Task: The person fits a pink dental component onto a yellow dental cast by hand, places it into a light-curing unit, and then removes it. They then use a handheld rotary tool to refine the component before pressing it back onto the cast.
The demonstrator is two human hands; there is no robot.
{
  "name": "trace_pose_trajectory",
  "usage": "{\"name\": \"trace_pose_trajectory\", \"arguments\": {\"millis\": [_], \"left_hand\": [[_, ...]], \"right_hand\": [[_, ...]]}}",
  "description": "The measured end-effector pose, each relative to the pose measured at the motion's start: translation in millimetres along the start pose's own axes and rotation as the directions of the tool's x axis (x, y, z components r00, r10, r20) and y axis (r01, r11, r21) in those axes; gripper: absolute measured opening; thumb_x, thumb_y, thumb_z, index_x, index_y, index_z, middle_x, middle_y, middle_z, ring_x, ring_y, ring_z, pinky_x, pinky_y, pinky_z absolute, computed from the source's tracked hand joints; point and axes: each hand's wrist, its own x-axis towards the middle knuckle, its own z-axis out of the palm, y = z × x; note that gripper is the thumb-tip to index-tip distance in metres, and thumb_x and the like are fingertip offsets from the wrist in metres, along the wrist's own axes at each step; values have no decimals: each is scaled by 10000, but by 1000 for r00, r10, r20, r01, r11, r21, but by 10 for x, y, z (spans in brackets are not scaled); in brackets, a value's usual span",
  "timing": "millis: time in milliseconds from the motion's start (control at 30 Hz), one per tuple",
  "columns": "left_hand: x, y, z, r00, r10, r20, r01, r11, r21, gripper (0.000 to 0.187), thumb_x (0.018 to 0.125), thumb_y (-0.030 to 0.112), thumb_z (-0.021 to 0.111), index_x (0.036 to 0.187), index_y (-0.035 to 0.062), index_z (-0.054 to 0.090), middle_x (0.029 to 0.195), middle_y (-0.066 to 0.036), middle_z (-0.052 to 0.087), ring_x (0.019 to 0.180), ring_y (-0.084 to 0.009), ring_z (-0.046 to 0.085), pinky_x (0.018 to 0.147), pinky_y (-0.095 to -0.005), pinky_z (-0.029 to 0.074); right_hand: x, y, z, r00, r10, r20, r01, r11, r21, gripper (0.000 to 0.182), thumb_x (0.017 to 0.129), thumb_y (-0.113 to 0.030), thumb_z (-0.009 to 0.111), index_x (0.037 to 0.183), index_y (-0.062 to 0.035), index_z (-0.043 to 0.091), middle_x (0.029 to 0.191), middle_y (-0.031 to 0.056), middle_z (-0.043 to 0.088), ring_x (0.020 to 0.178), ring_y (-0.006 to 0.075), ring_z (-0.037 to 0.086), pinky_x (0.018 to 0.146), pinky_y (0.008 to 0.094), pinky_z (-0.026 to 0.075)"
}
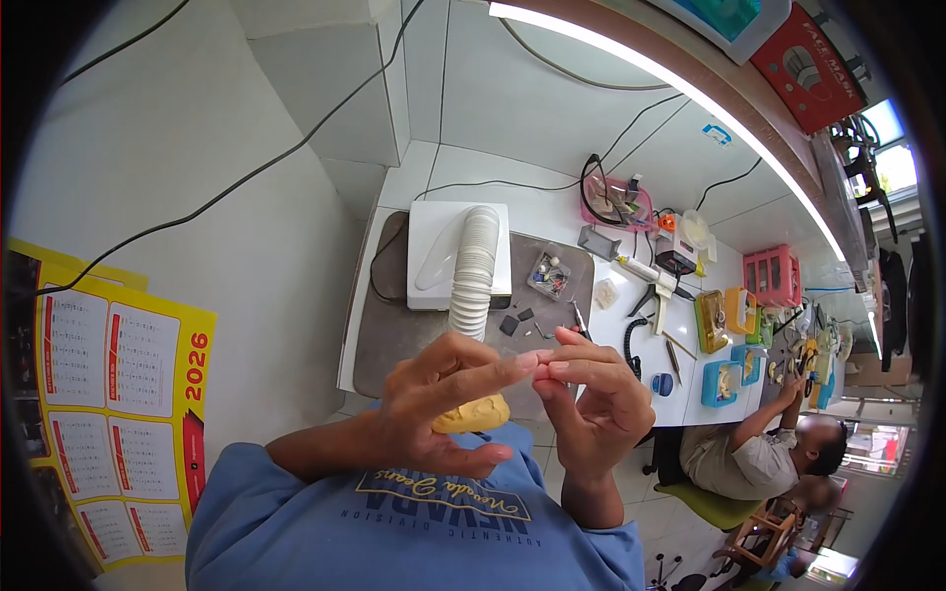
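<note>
A yellow plaster dental cast (475,415) shows between the thumb and fingers of my left hand (419,399), partly covered by them. The left index finger stretches right and meets the fingertips of my right hand (596,394). My right thumb and index finger are pressed together there in a pinch; anything between them is too small or hidden to make out. Both hands are in front of my blue shirt, near the desk's front edge. Just beyond them comes down a ribbed white hose (474,266) from a white box-shaped unit (434,286).
A grey-brown mat (384,345) carries a clear box of small parts (550,273), dark blocks (509,324) and a pen-like handpiece (580,317). Rightward are a dispensing gun (655,281), a blue lidded jar (662,384) and coloured trays (722,382). Another person (754,453) sits at the right.
</note>
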Motion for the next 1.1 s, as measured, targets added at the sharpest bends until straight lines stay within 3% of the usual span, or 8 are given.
{"name": "trace_pose_trajectory", "arguments": {"millis": [67,500,733,800,900,933,1000,1100], "left_hand": [[8,15,44,994,-65,-87,55,992,-117,646,776,382,779,1281,26,593,979,-103,599,783,-168,604,633,-286,534],[-159,-77,95,1000,9,6,-8,994,-108,693,770,357,782,1327,20,546,991,-121,603,788,-175,618,656,-294,538],[-140,-8,129,995,-88,-41,81,987,-136,734,765,373,788,1340,1,525,927,-92,597,747,-159,612,606,-277,532],[-142,9,119,991,-128,-49,120,983,-142,739,762,377,789,1339,-2,526,908,-86,596,735,-157,612,600,-274,532],[-107,2,115,998,-56,21,57,997,-44,727,764,367,788,1334,-4,531,906,-93,612,718,-155,613,603,-278,539],[-96,-8,140,1000,-21,11,21,999,-39,716,766,358,786,1329,-6,536,912,-97,618,716,-161,614,604,-281,542],[-93,-22,182,1000,16,0,-16,999,-36,705,767,350,785,1323,-8,541,919,-101,625,714,-166,615,604,-284,545],[-97,-44,217,999,52,-8,-52,999,11,684,774,344,778,1319,-1,549,941,-105,637,723,-178,622,606,-289,550]], "right_hand": [[-7,0,7,1000,4,-11,-4,1000,12,190,741,46,772,903,7,682,885,119,725,876,236,708,928,446,518],[-159,51,15,999,34,-6,-33,996,78,173,762,80,740,916,33,678,887,133,717,897,241,702,924,444,523],[-154,39,-18,990,140,17,-141,964,225,191,798,70,713,978,41,655,904,146,706,879,242,699,898,435,537],[-163,15,-9,919,394,14,-327,744,582,175,837,35,697,1002,35,637,902,148,699,884,224,693,865,400,552],[-205,121,-51,904,421,78,-350,622,700,160,859,-8,695,994,37,623,897,140,692,875,202,686,860,379,558],[-233,159,-60,904,421,76,-350,625,698,160,859,-8,695,994,37,623,897,140,692,875,202,686,860,379,558],[-294,207,-71,898,434,76,-377,667,643,202,896,-144,685,974,8,578,894,141,681,826,216,683,876,418,549],[-285,179,-40,890,453,57,-375,655,656,198,896,-140,686,965,6,571,877,125,676,802,197,671,895,430,545]]}}
